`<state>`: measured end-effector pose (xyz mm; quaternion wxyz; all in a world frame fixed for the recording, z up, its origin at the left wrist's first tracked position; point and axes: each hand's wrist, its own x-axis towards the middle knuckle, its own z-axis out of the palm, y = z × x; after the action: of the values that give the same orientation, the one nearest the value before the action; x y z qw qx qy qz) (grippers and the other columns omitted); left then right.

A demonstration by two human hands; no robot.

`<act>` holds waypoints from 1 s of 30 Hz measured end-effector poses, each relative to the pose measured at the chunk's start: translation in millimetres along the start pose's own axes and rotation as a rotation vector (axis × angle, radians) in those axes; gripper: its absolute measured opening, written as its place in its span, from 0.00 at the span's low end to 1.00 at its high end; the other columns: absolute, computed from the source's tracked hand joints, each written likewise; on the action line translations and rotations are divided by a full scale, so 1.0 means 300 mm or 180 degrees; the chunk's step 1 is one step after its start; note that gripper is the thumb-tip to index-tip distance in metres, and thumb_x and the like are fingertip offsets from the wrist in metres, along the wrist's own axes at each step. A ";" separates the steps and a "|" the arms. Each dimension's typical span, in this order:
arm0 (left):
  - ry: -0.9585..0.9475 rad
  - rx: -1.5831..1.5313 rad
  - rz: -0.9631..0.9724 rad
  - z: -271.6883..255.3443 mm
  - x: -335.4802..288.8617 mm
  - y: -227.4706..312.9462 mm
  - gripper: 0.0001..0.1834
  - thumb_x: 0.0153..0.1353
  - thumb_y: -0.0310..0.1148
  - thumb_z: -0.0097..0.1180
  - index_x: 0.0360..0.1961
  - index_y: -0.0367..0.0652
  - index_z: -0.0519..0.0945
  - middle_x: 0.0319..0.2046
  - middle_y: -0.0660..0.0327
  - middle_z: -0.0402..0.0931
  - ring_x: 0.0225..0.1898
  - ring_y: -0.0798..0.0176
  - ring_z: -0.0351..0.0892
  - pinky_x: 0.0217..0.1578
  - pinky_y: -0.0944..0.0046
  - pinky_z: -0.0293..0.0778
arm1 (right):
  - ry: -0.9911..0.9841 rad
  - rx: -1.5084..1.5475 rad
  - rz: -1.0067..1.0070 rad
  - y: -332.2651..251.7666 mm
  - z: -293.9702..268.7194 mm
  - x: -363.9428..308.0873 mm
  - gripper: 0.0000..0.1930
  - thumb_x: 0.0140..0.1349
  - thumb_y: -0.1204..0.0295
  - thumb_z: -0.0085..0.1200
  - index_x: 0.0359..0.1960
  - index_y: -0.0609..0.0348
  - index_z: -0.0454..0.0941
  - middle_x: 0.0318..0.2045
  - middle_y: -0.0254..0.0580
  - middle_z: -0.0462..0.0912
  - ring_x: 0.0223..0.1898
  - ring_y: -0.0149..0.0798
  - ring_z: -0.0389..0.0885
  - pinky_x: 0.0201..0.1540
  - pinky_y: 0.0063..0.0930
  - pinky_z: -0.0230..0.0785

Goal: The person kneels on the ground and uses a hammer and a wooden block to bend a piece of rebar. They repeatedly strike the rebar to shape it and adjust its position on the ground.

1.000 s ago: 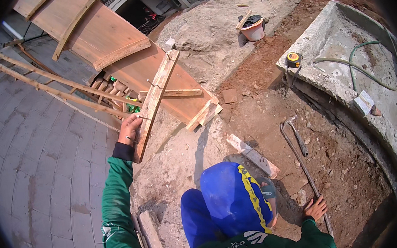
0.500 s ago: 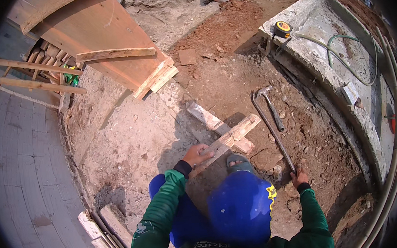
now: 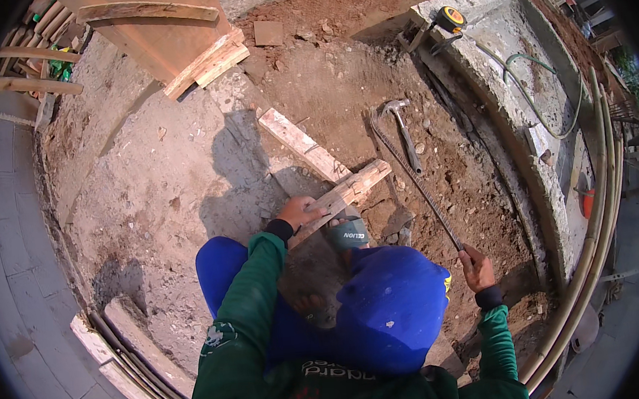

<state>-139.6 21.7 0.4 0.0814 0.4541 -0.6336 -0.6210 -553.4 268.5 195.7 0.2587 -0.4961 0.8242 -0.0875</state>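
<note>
My left hand [image 3: 302, 213] is closed around the near end of a short wooden board [image 3: 349, 192]. The board's far end lies across a second, paint-marked board [image 3: 301, 142] on the dirt. Out to the right, my right hand [image 3: 478, 268] grips the near end of a long ribbed steel bar [image 3: 421, 185]. Its bent far end reaches beside a claw hammer [image 3: 407, 138] lying on the ground. My sandalled foot [image 3: 348, 231] is next to the held board, and my blue-clad knees partly hide the ground below.
A concrete trough [image 3: 466, 60] on the right carries a tape measure [image 3: 450, 19] and a hose [image 3: 529, 93]. Long pipes [image 3: 598, 215] curve along the right. A wooden panel [image 3: 150, 44] stands at the far left; planks [image 3: 139, 341] lie at the near left.
My view has shifted, so the ground and tools appear farther left and higher. The right hand, still on the steel bar, sits farther from the hammer. The left hand keeps hold of the board.
</note>
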 end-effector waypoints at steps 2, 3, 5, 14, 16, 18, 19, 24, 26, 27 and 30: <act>0.0064 0.0103 0.0135 0.017 0.026 -0.009 0.29 0.55 0.54 0.68 0.42 0.37 0.83 0.32 0.59 0.82 0.36 0.66 0.79 0.39 0.63 0.73 | -0.0072 0.0027 0.0021 -0.091 -0.133 -0.029 0.17 0.67 0.63 0.54 0.47 0.65 0.81 0.31 0.57 0.84 0.34 0.51 0.85 0.36 0.38 0.73; 0.0055 0.0002 0.0160 0.031 0.047 0.004 0.29 0.55 0.55 0.68 0.42 0.37 0.83 0.32 0.59 0.81 0.35 0.66 0.78 0.38 0.63 0.73 | -0.0033 -0.0032 -0.0031 -0.079 -0.189 -0.040 0.17 0.67 0.63 0.55 0.47 0.66 0.81 0.31 0.57 0.84 0.34 0.50 0.86 0.36 0.37 0.73; 0.0034 -0.0318 0.0139 0.053 0.052 -0.010 0.30 0.54 0.57 0.67 0.40 0.37 0.83 0.30 0.59 0.80 0.34 0.66 0.77 0.37 0.62 0.72 | -0.0106 -0.0151 -0.0121 -0.131 -0.293 -0.055 0.17 0.66 0.64 0.56 0.47 0.67 0.81 0.32 0.58 0.84 0.35 0.50 0.86 0.37 0.36 0.74; -0.0010 -0.0283 -0.0007 0.111 0.114 -0.102 0.29 0.52 0.56 0.69 0.36 0.37 0.84 0.28 0.60 0.79 0.32 0.66 0.76 0.34 0.61 0.71 | -0.0433 -0.1218 -0.0531 -0.427 -0.611 -0.049 0.14 0.60 0.67 0.59 0.44 0.61 0.84 0.28 0.56 0.84 0.32 0.56 0.84 0.37 0.40 0.74; -0.0013 -0.0300 -0.0038 0.104 0.111 -0.095 0.29 0.51 0.56 0.69 0.36 0.37 0.84 0.28 0.59 0.79 0.32 0.66 0.76 0.34 0.61 0.71 | -0.0470 -0.1322 -0.0570 -0.457 -0.625 -0.043 0.14 0.59 0.66 0.60 0.43 0.59 0.84 0.28 0.56 0.84 0.32 0.56 0.84 0.37 0.41 0.74; 0.0015 -0.0314 -0.0050 0.096 0.101 -0.093 0.29 0.51 0.56 0.69 0.36 0.37 0.84 0.28 0.58 0.79 0.33 0.65 0.76 0.34 0.61 0.71 | -0.0623 -0.1418 -0.0527 -0.506 -0.639 -0.023 0.14 0.59 0.65 0.61 0.43 0.59 0.84 0.29 0.56 0.84 0.32 0.57 0.83 0.37 0.41 0.74; 0.0038 -0.0320 -0.0044 0.094 0.095 -0.091 0.29 0.51 0.56 0.69 0.36 0.37 0.84 0.28 0.58 0.80 0.33 0.64 0.77 0.34 0.60 0.71 | -0.0639 -0.1591 -0.0523 -0.520 -0.644 -0.012 0.14 0.58 0.65 0.61 0.42 0.58 0.84 0.29 0.55 0.84 0.32 0.56 0.84 0.37 0.42 0.74; 0.0144 -0.0334 0.0067 0.072 0.083 -0.110 0.29 0.50 0.56 0.70 0.36 0.37 0.85 0.30 0.56 0.81 0.34 0.62 0.78 0.36 0.60 0.72 | -0.0738 -0.1752 -0.0745 -0.560 -0.679 0.055 0.13 0.57 0.65 0.62 0.42 0.58 0.85 0.28 0.54 0.84 0.31 0.53 0.85 0.37 0.39 0.75; 0.0245 -0.0279 0.0057 0.067 0.074 -0.139 0.29 0.50 0.55 0.70 0.36 0.37 0.85 0.30 0.56 0.81 0.35 0.62 0.79 0.37 0.60 0.72 | -0.0808 -0.1771 -0.0749 -0.619 -0.684 0.081 0.13 0.57 0.66 0.61 0.41 0.58 0.85 0.27 0.54 0.84 0.31 0.52 0.85 0.37 0.38 0.75; 0.0223 -0.0344 0.0036 0.067 0.074 -0.144 0.29 0.50 0.55 0.70 0.36 0.37 0.85 0.30 0.56 0.81 0.35 0.62 0.79 0.37 0.60 0.72 | -0.0820 -0.1801 -0.0684 -0.639 -0.688 0.087 0.12 0.57 0.67 0.61 0.41 0.58 0.85 0.26 0.54 0.84 0.29 0.52 0.85 0.36 0.38 0.75; 0.0151 -0.0416 -0.0035 0.062 0.076 -0.141 0.28 0.50 0.55 0.70 0.36 0.37 0.85 0.30 0.57 0.82 0.34 0.61 0.80 0.37 0.60 0.73 | -0.0996 -0.1933 -0.0670 -0.701 -0.705 0.113 0.12 0.57 0.68 0.60 0.41 0.58 0.86 0.25 0.54 0.84 0.29 0.52 0.85 0.36 0.39 0.75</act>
<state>-145.1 27.4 -50.6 0.1225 0.4659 -0.5871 -0.6505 -512.2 112.0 448.6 0.2121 -0.6400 0.7074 0.2123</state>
